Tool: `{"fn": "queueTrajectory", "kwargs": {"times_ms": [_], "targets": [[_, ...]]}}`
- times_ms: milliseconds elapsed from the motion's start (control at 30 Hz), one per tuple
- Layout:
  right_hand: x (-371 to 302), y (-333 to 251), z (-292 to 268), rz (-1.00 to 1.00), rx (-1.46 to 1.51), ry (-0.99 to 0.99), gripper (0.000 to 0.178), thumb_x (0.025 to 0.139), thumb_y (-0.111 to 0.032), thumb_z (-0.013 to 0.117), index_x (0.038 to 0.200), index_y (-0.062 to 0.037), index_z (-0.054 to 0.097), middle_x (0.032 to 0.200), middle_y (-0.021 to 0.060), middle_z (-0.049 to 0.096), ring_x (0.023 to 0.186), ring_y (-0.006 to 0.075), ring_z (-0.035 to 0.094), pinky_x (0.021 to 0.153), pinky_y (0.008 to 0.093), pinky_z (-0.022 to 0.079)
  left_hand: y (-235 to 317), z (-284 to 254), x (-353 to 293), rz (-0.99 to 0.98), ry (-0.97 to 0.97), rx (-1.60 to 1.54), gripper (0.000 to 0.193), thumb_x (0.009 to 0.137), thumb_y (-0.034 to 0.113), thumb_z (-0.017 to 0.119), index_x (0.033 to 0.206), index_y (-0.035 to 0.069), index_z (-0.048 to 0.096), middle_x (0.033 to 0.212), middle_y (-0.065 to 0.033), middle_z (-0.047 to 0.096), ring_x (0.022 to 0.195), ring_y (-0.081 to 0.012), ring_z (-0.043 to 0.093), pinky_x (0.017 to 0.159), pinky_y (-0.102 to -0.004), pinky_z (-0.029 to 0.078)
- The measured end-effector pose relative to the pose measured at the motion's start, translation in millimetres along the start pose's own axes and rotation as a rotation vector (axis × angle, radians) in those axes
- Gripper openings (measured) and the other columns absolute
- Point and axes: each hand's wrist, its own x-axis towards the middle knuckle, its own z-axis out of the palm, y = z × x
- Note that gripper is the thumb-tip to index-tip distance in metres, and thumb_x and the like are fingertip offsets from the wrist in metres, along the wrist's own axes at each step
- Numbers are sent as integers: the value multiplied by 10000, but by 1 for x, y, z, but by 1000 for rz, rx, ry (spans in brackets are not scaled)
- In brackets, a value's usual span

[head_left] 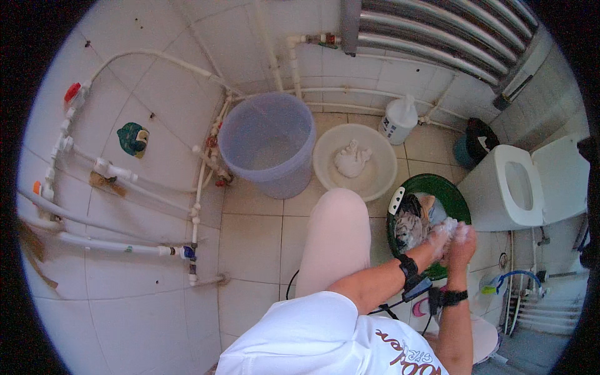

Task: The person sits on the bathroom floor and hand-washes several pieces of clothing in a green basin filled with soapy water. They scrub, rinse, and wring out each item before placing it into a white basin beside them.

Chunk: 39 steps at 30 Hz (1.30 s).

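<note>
Over the green basin (pixel 461 203) on the floor, my two hands are close together, closed, with white suds on them. My left hand (pixel 440 240) and my right hand (pixel 462 245) almost touch. Something white and foamy shows at the fingers; whether it is cloth or only lather, I cannot make out. Below and to the left of the hands, a bundle of wet grey, dark and tan clothes (pixel 410 228) lies in sudsy water. A white piece with dark holes, like a handle (pixel 395 200), rests at the basin's left rim.
A cream basin (pixel 322 165) holds a white bundle. Left of it stands a tall translucent blue bucket (pixel 275 178); behind it is a white jug (pixel 400 119). A white toilet (pixel 500 187) stands right of the green basin. Pipes (pixel 112 247) line the left wall, and a radiator (pixel 437 34) hangs above.
</note>
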Motion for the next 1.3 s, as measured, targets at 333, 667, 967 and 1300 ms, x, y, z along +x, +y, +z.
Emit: {"fn": "queueTrajectory", "kwargs": {"times_ms": [333, 667, 967, 1300], "targets": [[14, 41, 1, 168, 121, 66, 313, 959, -314, 531, 909, -7, 567, 851, 151, 594, 772, 256, 545, 730, 378, 441, -12, 26, -8, -5, -182, -107, 304, 980, 357, 450, 988, 92, 600, 876, -22, 609, 802, -181, 589, 736, -330, 495], [-12, 35, -26, 571, 1040, -221, 257, 868, -167, 588, 1088, -38, 553, 1027, 75, 616, 949, 190, 612, 775, 306, 521, 16, 44, -25, 460, 44, 438, 144, 935, 269, 519, 979, 142, 569, 943, -27, 570, 905, -179, 564, 830, -334, 482], [-34, -7, -16, -382, 115, -14, 377, 642, -63, 691, 1013, -78, 620, 1060, 124, 623, 1093, 344, 541, 950, 440, 408, 38, 42, -31, -307, -553, -204, 176, 982, 263, 450, 971, 155, 589, 831, -4, 594, 792, -157, 595, 797, -299, 502], [-1, 16, 3, -142, -112, 121, 201, 837, -220, 609, 859, -22, 576, 947, 202, 571, 885, 405, 527, 803, 487, 433, 29, 33, -31, 100, -81, 1060, 239, 971, 317, 465, 1074, 140, 590, 1127, -42, 619, 967, -214, 591, 901, -354, 475]]}}
